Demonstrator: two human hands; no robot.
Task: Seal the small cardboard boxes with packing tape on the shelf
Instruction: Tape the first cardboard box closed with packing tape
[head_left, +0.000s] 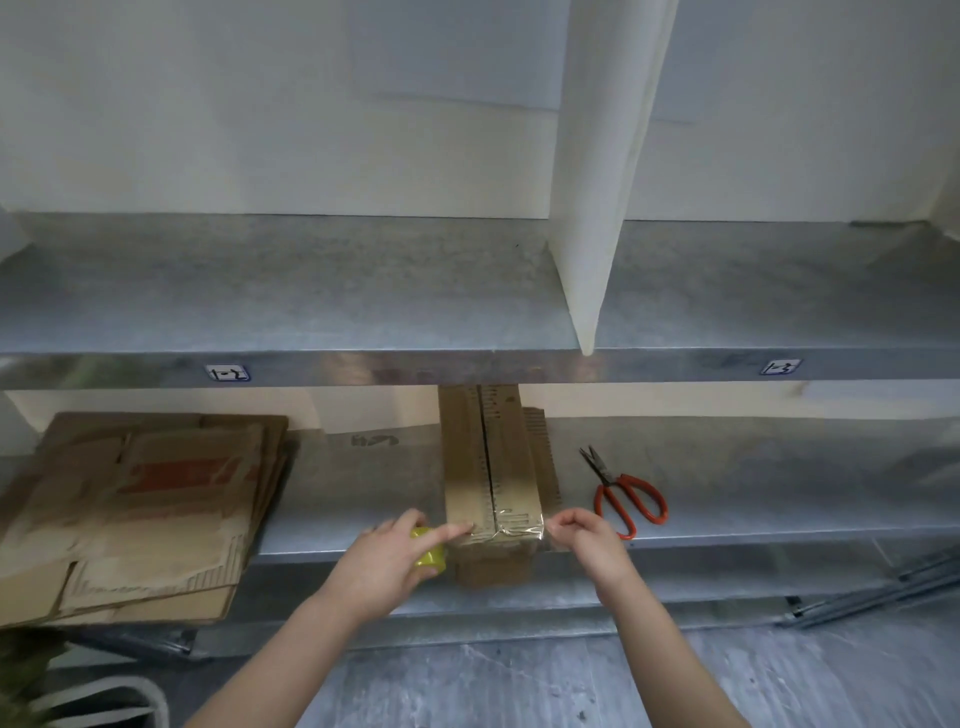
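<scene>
Cardboard box (488, 467) lies on shelf (363, 493); left grip (384, 561) curls round tape roll (428, 552), right grip (587, 538) pinches tape strip (519, 522).

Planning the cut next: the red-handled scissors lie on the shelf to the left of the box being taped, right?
No. The head view shows the red-handled scissors lying on the shelf to the right of the box being taped, not the left.

Two bare forearms (291, 654), bare left hand (384, 566), bare right hand (587, 543).
</scene>
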